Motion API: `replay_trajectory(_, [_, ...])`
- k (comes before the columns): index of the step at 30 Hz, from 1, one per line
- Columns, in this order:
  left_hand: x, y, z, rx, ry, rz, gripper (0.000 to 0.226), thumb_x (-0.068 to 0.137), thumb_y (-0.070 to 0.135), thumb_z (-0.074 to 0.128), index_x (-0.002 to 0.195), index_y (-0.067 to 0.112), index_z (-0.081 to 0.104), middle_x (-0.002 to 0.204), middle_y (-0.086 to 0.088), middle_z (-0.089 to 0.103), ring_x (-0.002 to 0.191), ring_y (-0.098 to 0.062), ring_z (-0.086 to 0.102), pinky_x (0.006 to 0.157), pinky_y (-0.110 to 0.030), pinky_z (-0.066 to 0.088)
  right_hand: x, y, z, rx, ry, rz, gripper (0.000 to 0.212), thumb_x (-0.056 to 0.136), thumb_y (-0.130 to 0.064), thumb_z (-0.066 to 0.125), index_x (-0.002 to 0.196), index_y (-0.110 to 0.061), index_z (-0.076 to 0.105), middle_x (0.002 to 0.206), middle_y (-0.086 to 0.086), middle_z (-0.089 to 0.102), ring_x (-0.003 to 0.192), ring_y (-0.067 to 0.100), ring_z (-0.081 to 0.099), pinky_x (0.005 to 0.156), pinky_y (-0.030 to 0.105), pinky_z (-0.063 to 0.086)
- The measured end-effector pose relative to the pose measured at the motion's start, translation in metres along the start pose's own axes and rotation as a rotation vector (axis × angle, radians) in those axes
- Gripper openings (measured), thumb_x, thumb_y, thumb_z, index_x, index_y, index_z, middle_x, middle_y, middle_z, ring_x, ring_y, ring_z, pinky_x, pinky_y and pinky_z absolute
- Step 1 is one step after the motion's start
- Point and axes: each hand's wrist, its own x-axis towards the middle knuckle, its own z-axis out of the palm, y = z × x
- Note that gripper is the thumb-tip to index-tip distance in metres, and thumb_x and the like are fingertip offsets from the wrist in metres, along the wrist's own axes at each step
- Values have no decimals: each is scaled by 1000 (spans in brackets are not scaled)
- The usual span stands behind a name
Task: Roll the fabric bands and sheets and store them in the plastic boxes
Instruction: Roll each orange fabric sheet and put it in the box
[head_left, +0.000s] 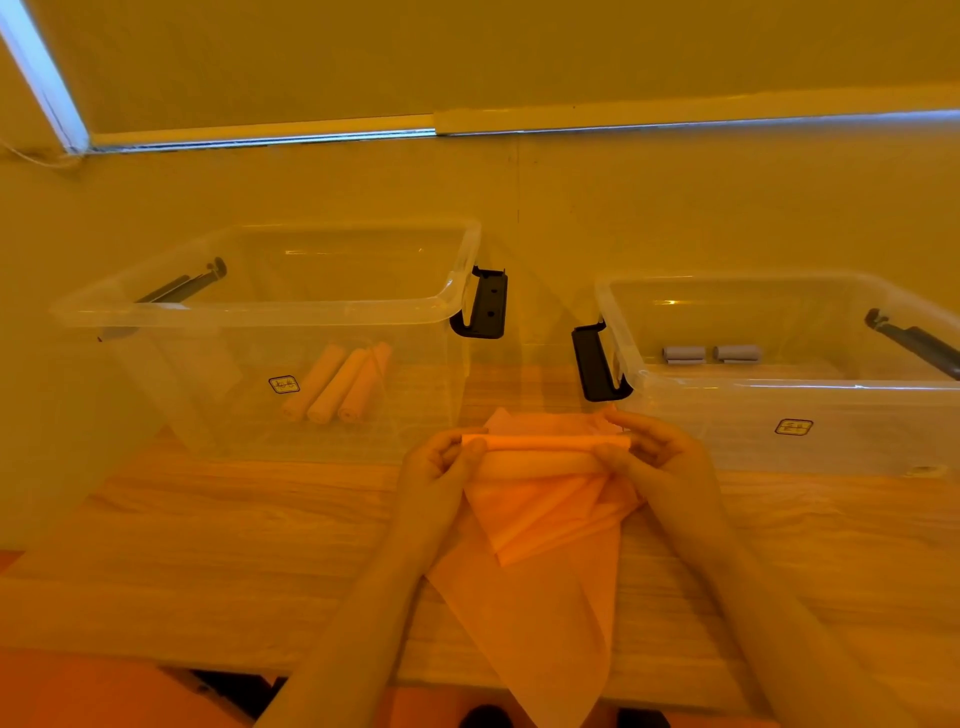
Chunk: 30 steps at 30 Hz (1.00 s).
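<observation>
While a thin orange fabric sheet (524, 597) drapes over the near edge of the pale wooden desk (208, 519), the left hand (441, 467) and right hand (660, 457) pinch the ends of its rolled upper part with curled fingers. Beyond, a left clear plastic box (270, 312) holds three orange fabric rolls (337, 382); a right clear plastic box (779, 387) holds two grey rolls (711, 354).

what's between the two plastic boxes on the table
In the head view, only their black latch handles and bare wooden table lie between the left box and right box.
</observation>
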Motion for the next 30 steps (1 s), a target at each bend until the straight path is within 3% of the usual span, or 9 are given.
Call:
replay_trajectory(2, [0,0,0,8,-10,5,14,93,18,58,92,24,70,87,-1,71,79,-18,66,66,-33,54,-1,-3,-1,28,17,-2,25,81,-9,69,102,-23,69,93,-9,73,86,4,69,67,21,56])
replay_trajectory(5, [0,1,0,1,-9,7,13,93,18,57,99,20,69,90,2,71,80,-11,67,66,-26,56,-4,-6,3,-3,9,-21,14,84,-11,66,94,-20,69,83,-12,73,78,4,69,60,17,54])
replay_trajectory(10, [0,3,0,-131,-19,-42,17,91,11,59,102,20,68,93,1,73,84,-13,69,65,-26,55,-6,-6,5,4,13,-1,16,85,-15,66,98,-24,68,89,-6,72,78,7,69,61,20,56])
replay_trajectory(15, [2,0,0,-107,-26,-71,18,91,15,59,100,26,70,107,1,67,98,-18,63,77,-35,54,-6,-6,3,16,43,15,18,87,-22,64,104,-24,69,97,-8,70,82,2,67,61,16,54])
replay_trajectory(19, [4,-2,0,-83,-25,-64,20,83,28,65,103,28,69,104,-3,71,94,-21,67,72,-35,53,-6,-7,2,36,26,33,23,84,-20,66,106,-27,68,97,-9,73,87,7,69,67,25,58])
replay_trajectory(24, [1,0,1,-34,23,-10,10,90,16,62,85,18,70,75,3,70,71,-14,64,59,-28,51,-8,-9,2,54,45,8,12,89,-17,61,94,-24,69,85,-10,73,80,6,69,61,19,56])
replay_trajectory(28, [-2,4,1,-15,19,17,9,91,15,59,91,18,68,74,8,69,67,-1,64,59,-21,53,-7,-9,1,72,62,14,17,86,-23,63,102,-28,70,97,-11,72,87,4,68,67,24,57])
replay_trajectory(30, [-2,4,1,-44,9,2,11,90,14,61,92,22,69,79,9,71,75,-4,66,62,-23,53,-6,-8,2,102,97,29,14,87,-22,63,98,-26,70,93,-8,73,83,6,69,65,24,57])
